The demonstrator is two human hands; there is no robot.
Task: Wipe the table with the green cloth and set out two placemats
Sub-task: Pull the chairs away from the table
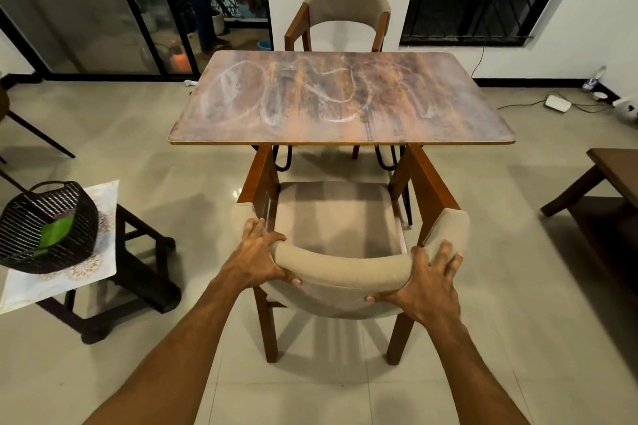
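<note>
In the lower centre of the frame both hands grip the padded beige backrest of the near chair (345, 266), which stands with its seat toward the table and its wooden arms reaching just under the table edge. The left hand (257, 257) holds the left end of the backrest, fingers spread over its top and far side, the thumb curled under on the near side. The right hand (428, 281) holds the right end the same way, fingers fanned wide apart over the cushion and the thumb pressed against the near face. The table (341, 100) fills the middle of the frame, its brown wood-patterned top marked with whitish looping smears. The green cloth (57, 231) lies well apart from the table at the left edge of the frame, inside a black woven basket (24, 214) that sits tilted. Under the basket lies a pale patterned mat (69, 281), spread on a dark stool (145, 272); whether it is one mat or two stacked cannot be told. A second chair (347, 5) with the same beige back stands at the far side of the table, upper centre. A dark wooden bench (614, 169) shows at the right edge.
</note>
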